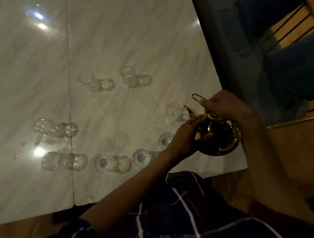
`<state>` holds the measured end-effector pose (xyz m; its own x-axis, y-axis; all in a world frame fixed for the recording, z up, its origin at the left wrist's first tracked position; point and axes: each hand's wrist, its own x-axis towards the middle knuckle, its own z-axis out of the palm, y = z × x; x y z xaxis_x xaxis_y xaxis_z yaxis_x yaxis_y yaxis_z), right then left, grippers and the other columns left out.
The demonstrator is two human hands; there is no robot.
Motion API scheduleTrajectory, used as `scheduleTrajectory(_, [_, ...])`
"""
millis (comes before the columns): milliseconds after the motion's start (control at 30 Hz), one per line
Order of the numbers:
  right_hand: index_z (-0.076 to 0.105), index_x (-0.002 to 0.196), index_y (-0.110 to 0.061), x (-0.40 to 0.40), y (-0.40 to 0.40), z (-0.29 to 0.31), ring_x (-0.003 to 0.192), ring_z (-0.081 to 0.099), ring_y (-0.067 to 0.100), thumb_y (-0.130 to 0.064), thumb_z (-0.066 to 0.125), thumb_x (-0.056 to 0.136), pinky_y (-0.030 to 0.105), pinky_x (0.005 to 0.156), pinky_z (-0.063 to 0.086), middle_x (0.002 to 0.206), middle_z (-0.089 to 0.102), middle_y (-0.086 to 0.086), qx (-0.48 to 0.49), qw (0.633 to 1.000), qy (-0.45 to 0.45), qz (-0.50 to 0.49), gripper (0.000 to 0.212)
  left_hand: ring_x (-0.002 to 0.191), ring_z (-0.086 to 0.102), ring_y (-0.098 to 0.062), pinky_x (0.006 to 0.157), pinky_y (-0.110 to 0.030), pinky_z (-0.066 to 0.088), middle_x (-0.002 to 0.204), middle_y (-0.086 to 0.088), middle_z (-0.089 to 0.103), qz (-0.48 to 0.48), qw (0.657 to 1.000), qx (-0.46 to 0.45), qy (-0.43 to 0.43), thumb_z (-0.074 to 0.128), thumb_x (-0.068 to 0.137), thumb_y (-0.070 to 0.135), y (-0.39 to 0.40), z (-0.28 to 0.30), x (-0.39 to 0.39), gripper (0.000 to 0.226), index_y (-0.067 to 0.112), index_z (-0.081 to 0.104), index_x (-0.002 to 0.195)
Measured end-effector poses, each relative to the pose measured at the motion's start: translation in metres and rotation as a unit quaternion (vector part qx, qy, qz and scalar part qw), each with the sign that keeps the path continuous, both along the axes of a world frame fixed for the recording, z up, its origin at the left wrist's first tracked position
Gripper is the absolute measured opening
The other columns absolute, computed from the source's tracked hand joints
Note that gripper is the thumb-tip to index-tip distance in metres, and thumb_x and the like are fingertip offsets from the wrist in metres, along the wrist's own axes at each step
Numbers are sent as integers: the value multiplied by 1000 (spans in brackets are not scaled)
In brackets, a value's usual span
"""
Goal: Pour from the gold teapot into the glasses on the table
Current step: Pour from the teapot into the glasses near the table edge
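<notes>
Head cam: gold teapot (219,134) sits near the tabletop's (126,36) right edge, close to the near right corner. Right hand (225,105) has its grip curled round the teapot's handle (198,97), left hand (189,135) lies flat-ish against the pot's side, fingers straight. One glass (173,110) stands right beside the spout (188,110), another (165,140) just behind the left hand. Six more glasses are spread toward the middle. Someone's blue-jeaned legs (290,65) are past the right edge.
</notes>
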<state>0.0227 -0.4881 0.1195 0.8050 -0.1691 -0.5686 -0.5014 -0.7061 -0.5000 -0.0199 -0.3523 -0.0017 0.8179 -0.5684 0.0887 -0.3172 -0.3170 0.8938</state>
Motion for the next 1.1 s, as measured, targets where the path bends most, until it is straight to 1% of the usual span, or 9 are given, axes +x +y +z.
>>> scheduleTrajectory(167, [65, 71, -15, -1, 3, 4, 69, 64, 20, -40, 54, 96, 32, 66, 52, 74, 67, 7, 0, 1000, -1, 2, 38, 123, 53, -19, 97, -38, 51, 142, -8, 49, 9, 1000, -7, -8, 66, 91, 32, 1, 3, -1, 57, 12, 47, 141])
scheduleTrajectory(300, [67, 69, -14, -1, 3, 6, 77, 69, 26, -40, 55, 96, 40, 76, 57, 75, 69, 9, 2, 1000, -9, 4, 39, 122, 54, -19, 95, -38, 52, 141, -6, 50, 17, 1000, -6, -12, 67, 91, 32, 1, 5, -2, 57, 13, 48, 141])
scheduleTrajectory(367, [67, 70, -15, -1, 4, 8, 78, 69, 26, -40, 54, 96, 37, 73, 55, 76, 69, 8, 0, 1000, -7, 11, 38, 123, 53, -18, 95, -36, 51, 141, -6, 51, 20, 1000, -10, -11, 67, 90, 32, 1, 6, -3, 57, 13, 48, 141])
scheduleTrajectory(467, [67, 72, -15, -1, 4, 10, 76, 67, 23, -40, 53, 97, 29, 65, 50, 76, 68, 8, -2, 1000, -11, 14, 37, 124, 52, -17, 96, -24, 46, 142, -5, 50, 23, 1000, -8, -8, 67, 90, 32, 2, 9, -3, 56, 14, 49, 140])
scheduleTrajectory(567, [66, 73, -15, -1, 5, 11, 73, 65, 21, -40, 53, 97, 27, 62, 48, 76, 67, 7, -1, 1000, -12, 12, 37, 124, 50, -13, 92, -7, 33, 142, -4, 49, 26, 1000, -4, -3, 67, 91, 32, 3, 10, -2, 55, 15, 49, 140])
scheduleTrajectory(733, [67, 72, -14, -2, 5, 12, 72, 65, 22, -40, 54, 96, 31, 67, 52, 75, 68, 8, 2, 1000, -13, 9, 37, 123, 51, -13, 93, -14, 38, 142, -3, 50, 22, 1000, -6, -9, 67, 91, 32, 3, 11, -3, 56, 15, 48, 141])
scheduleTrajectory(800, [66, 71, -15, -2, 5, 12, 71, 65, 21, -40, 54, 96, 31, 66, 52, 74, 67, 7, 3, 1000, -13, 10, 38, 123, 51, -13, 94, -15, 39, 142, -3, 50, 20, 1000, -8, -7, 67, 91, 32, 3, 11, -3, 56, 15, 48, 141])
scheduleTrajectory(1000, [66, 73, -13, -4, 4, 14, 69, 64, 20, -39, 54, 97, 29, 64, 51, 72, 66, 7, -1, 1000, -16, 9, 37, 124, 52, -16, 97, -29, 48, 142, -4, 50, 18, 1000, -9, -13, 67, 91, 33, 1, 14, -5, 57, 16, 48, 141])
scheduleTrajectory(1100, [66, 73, -14, -4, 3, 15, 72, 65, 22, -39, 53, 97, 30, 66, 51, 75, 67, 8, -2, 1000, -17, 11, 37, 124, 52, -17, 97, -31, 49, 142, -5, 50, 18, 1000, -7, -15, 67, 91, 32, 1, 15, -5, 57, 15, 48, 141])
